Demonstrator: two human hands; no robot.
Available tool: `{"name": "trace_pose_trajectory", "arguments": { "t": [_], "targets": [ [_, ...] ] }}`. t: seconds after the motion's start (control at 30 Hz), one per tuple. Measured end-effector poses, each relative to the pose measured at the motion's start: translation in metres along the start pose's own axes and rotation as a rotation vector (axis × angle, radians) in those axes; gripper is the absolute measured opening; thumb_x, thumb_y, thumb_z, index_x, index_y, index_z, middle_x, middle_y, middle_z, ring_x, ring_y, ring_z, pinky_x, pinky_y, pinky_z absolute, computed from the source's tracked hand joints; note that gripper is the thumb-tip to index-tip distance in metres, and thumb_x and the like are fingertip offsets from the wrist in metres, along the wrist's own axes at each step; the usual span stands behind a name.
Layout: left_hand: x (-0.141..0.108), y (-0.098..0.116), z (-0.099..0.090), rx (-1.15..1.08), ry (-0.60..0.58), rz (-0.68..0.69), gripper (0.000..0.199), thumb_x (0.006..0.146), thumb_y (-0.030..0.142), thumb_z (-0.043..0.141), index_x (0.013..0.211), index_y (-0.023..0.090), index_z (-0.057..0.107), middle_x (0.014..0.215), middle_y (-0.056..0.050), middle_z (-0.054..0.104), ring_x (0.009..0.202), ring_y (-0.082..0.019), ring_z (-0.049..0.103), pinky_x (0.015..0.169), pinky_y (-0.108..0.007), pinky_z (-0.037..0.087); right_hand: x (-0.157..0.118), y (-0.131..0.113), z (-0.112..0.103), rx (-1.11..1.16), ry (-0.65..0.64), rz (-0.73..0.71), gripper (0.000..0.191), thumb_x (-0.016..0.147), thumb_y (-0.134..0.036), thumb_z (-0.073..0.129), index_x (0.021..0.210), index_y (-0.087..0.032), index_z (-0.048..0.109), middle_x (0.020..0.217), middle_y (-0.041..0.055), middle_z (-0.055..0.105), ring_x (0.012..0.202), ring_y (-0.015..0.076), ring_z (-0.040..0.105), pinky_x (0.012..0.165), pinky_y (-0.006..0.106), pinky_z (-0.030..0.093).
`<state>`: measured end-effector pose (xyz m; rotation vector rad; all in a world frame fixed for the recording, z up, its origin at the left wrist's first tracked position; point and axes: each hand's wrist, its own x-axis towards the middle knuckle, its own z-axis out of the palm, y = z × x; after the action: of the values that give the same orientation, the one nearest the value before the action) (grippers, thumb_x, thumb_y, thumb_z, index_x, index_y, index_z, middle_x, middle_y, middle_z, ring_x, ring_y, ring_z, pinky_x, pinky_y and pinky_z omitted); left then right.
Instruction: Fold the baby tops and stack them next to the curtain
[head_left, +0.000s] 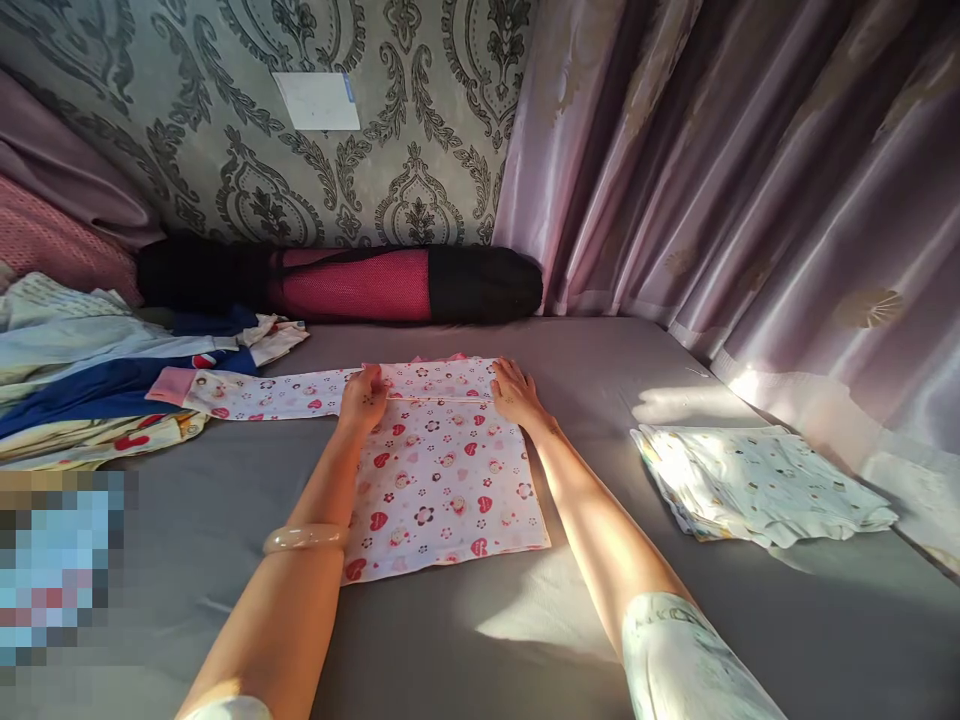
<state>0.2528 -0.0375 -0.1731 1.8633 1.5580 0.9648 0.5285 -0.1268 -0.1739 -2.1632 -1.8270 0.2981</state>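
A white children's long-sleeved top (442,490) with red hearts, flowers and small figures lies flat on the grey bed sheet in front of me. One sleeve (262,394) stretches out to the left and ends in a pink cuff. Across the upper part runs a folded band of the same cloth, with a bit of pink showing behind it. At the upper left corner my left hand (364,400) is closed on the cloth, a pale bangle on its wrist. My right hand (517,393) rests on the upper right edge, its fingers stretched out flat.
Folded light printed clothes (765,483) lie to the right, near the purple curtain (637,150). A loose heap of clothes (112,370) spreads at the left. Along the patterned wall lies a long black and pink mesh roll (352,285).
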Motion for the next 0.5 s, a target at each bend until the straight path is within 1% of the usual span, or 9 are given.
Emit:
{"name": "trace_pose_trajectory", "arguments": {
  "t": [0.1, 0.17, 0.23, 0.3, 0.4, 0.5],
  "targets": [
    [0.000, -0.003, 0.003, 0.102, 0.031, 0.029, 0.013, 0.075, 0.017, 0.059, 0.086, 0.023, 0.062, 0.085, -0.009, 0.061, 0.102, -0.029, 0.060, 0.096, -0.042, 0.044, 0.000, 0.002, 0.001, -0.052, -0.032, -0.007, 0.058, 0.102, -0.031, 0.021, 0.158, -0.018, 0.023, 0.167, 0.0056, 0.015, 0.153, 0.0236, 0.008, 0.122, 0.054, 0.012],
    [0.001, -0.004, 0.006, 0.107, 0.058, 0.028, 0.013, 0.075, 0.015, 0.060, 0.085, 0.023, 0.059, 0.082, -0.008, 0.059, 0.106, -0.029, 0.058, 0.099, -0.042, 0.042, 0.000, 0.003, 0.001, -0.065, -0.045, 0.001, 0.059, 0.102, -0.032, 0.020, 0.159, -0.017, 0.022, 0.167, 0.0057, 0.015, 0.153, 0.0239, 0.010, 0.122, 0.054, 0.010],
    [0.001, -0.005, 0.008, 0.116, 0.072, 0.022, 0.013, 0.076, 0.014, 0.060, 0.086, 0.022, 0.058, 0.081, -0.008, 0.059, 0.110, -0.029, 0.056, 0.102, -0.044, 0.040, 0.000, 0.003, -0.001, -0.072, -0.061, 0.007, 0.059, 0.102, -0.033, 0.018, 0.159, -0.016, 0.021, 0.167, 0.0060, 0.015, 0.153, 0.0238, 0.012, 0.122, 0.054, 0.010],
    [0.001, -0.006, 0.010, 0.147, 0.067, 0.022, 0.013, 0.078, 0.014, 0.059, 0.089, 0.020, 0.058, 0.084, -0.009, 0.060, 0.114, -0.029, 0.055, 0.105, -0.045, 0.038, -0.001, 0.002, -0.002, -0.079, -0.073, 0.014, 0.060, 0.102, -0.033, 0.018, 0.159, -0.015, 0.021, 0.167, 0.0066, 0.014, 0.153, 0.0239, 0.013, 0.122, 0.054, 0.009],
    [-0.004, -0.005, 0.010, 0.222, 0.049, 0.020, 0.014, 0.083, 0.016, 0.055, 0.095, 0.018, 0.059, 0.100, -0.016, 0.061, 0.120, -0.032, 0.053, 0.107, -0.049, 0.037, -0.001, 0.001, -0.004, -0.090, -0.089, 0.022, 0.060, 0.102, -0.032, 0.018, 0.159, -0.015, 0.021, 0.167, 0.0070, 0.013, 0.153, 0.0237, 0.012, 0.122, 0.053, 0.009],
    [-0.011, 0.000, 0.008, 0.281, 0.057, 0.016, 0.017, 0.086, 0.020, 0.052, 0.099, 0.018, 0.062, 0.127, -0.022, 0.054, 0.127, -0.037, 0.048, 0.107, -0.053, 0.037, 0.000, 0.000, -0.008, -0.098, -0.117, 0.033, 0.060, 0.102, -0.032, 0.018, 0.159, -0.016, 0.020, 0.167, 0.0070, 0.012, 0.153, 0.0237, 0.011, 0.122, 0.053, 0.009]
  ]
}}
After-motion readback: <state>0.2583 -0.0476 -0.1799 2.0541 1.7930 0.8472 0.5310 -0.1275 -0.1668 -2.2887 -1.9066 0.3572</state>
